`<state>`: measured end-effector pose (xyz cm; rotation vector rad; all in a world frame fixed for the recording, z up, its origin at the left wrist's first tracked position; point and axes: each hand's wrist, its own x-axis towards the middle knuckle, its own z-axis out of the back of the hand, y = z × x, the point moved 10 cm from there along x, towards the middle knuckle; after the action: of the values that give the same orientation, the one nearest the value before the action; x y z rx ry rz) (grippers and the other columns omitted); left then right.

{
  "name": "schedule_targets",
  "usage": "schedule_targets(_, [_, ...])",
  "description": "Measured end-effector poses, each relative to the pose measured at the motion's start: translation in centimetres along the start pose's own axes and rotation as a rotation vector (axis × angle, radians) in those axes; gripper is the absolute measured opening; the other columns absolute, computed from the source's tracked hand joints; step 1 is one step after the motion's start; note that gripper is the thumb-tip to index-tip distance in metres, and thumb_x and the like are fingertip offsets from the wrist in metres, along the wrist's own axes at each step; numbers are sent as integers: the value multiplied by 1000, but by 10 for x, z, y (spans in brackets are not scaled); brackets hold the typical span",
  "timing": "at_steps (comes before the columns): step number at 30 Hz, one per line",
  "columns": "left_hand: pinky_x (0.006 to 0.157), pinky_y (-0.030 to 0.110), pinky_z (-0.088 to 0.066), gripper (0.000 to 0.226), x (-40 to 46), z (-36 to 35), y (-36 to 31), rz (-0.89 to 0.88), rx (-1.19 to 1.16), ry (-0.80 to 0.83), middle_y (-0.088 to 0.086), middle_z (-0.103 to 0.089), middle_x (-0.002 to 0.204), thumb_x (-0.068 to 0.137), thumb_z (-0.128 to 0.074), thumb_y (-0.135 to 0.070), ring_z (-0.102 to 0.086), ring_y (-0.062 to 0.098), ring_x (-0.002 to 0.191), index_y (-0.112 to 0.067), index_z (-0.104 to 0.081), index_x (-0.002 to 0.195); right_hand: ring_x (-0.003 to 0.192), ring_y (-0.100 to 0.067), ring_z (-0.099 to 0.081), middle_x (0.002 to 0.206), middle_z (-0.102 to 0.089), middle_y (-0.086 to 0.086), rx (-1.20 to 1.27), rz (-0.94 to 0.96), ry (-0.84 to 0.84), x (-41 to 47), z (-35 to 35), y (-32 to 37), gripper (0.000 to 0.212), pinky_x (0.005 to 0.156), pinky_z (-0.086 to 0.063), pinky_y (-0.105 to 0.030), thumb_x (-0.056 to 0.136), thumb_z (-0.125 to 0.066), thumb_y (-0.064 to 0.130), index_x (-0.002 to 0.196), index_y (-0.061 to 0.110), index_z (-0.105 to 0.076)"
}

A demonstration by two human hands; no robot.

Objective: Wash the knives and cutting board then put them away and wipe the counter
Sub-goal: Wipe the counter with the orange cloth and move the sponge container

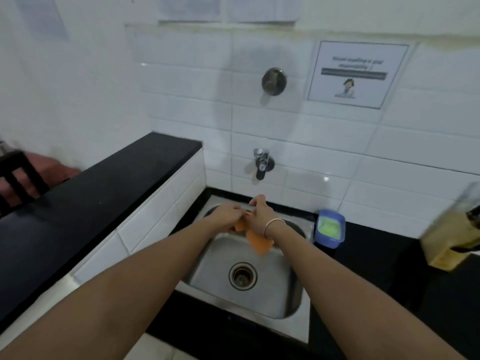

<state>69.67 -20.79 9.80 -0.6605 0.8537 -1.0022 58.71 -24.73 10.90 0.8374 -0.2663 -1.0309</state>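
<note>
Both my hands are over the back of the steel sink (pixel 272 302), just below the wall tap (pixel 261 163). My left hand (pixel 226 216) and my right hand (pixel 259 216) grip an orange cloth (pixel 255 242) between them; its loose end hangs down under my right wrist. No water is visible from the tap. At the right edge a wooden knife block (pixel 449 245) stands on the black counter (pixel 368 255), blurred. No loose knife or cutting board is in view.
A blue tub of green dish soap (pixel 330 228) sits at the sink's right back corner. A raised black ledge (pixel 104 188) with a white tiled face runs along the left. A dark chair (pixel 18 175) stands beyond it. The sink drain (pixel 242 276) is uncovered.
</note>
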Motion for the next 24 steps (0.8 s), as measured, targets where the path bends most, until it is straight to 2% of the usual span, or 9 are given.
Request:
schedule_targets(2, [64, 36, -60, 13, -1, 8, -14, 47, -268, -4, 13, -61, 88, 99, -58, -15, -63, 25, 81, -5, -65, 99, 83, -23, -61, 98, -62, -7, 120, -5, -35, 2, 21, 6, 46, 71, -50, -36, 88, -65, 49, 114, 23, -38])
schedule_targets(4, [54, 29, -56, 8, -2, 13, -31, 64, -462, 19, 15, -60, 84, 97, -59, -8, -62, 24, 77, -2, -64, 99, 87, -27, -68, 102, -67, -9, 261, -19, -42, 5, 32, 5, 52, 77, -58, -45, 80, -69, 63, 109, 26, -47])
schedule_targets(6, [51, 27, -56, 14, 0, 12, -49, 46, -587, 73, 15, -61, 82, 101, -53, -8, -63, 24, 75, 1, -63, 98, 82, -31, -70, 103, -68, -14, 463, -31, 17, 7, 33, 5, 48, 83, -59, -55, 86, -67, 59, 109, 19, -54])
schedule_targets(8, [59, 28, -60, 21, 5, 11, -59, 45, -693, 113, 18, -65, 87, 104, -48, -9, -67, 26, 79, 4, -64, 102, 76, -31, -69, 102, -66, -17, 747, -93, 118, 2, 26, 5, 46, 78, -59, -51, 97, -58, 50, 119, 10, -57])
schedule_targets(11, [64, 29, -62, 24, 13, 7, -58, 106, -848, 98, 20, -69, 95, 104, -48, -7, -71, 27, 83, 9, -62, 116, 89, -31, -70, 108, -69, -14, 1025, -182, 195, -4, 18, 2, 57, 82, -60, -47, 99, -49, 58, 126, 10, -63])
schedule_targets(15, [54, 29, -60, 18, 22, 2, -45, 176, -970, -5, 23, -70, 96, 102, -52, -2, -72, 28, 80, 9, -60, 114, 111, -38, -67, 119, -71, -20, 1361, -254, 119, 12, 15, -6, 72, 97, -53, -57, 98, -36, 68, 125, 9, -66])
schedule_targets(17, [57, 33, -62, 15, 28, 2, -39, 170, -922, -68, 24, -70, 97, 100, -52, 0, -72, 30, 83, 8, -60, 111, 113, -40, -65, 119, -69, -23, 1474, -330, 73, 20, 13, -9, 75, 97, -51, -60, 99, -32, 66, 125, 3, -63])
schedule_targets(20, [64, 37, -63, 8, 34, 12, -41, 42, -573, -195, 20, -72, 95, 93, -61, 1, -71, 29, 85, -2, -67, 90, 111, -39, -63, 119, -68, -22, 1509, -406, 32, 30, 7, -6, 65, 98, -50, -60, 100, -37, 61, 122, 4, -60])
schedule_targets(24, [83, 33, -58, 12, 32, 15, -77, -243, -121, -196, 9, -72, 80, 86, -69, -6, -66, 19, 80, -7, -76, 77, 88, -30, -65, 98, -68, -15, 1430, -424, -130, 47, 12, -8, 49, 73, -55, -44, 104, -43, 47, 124, 5, -59])
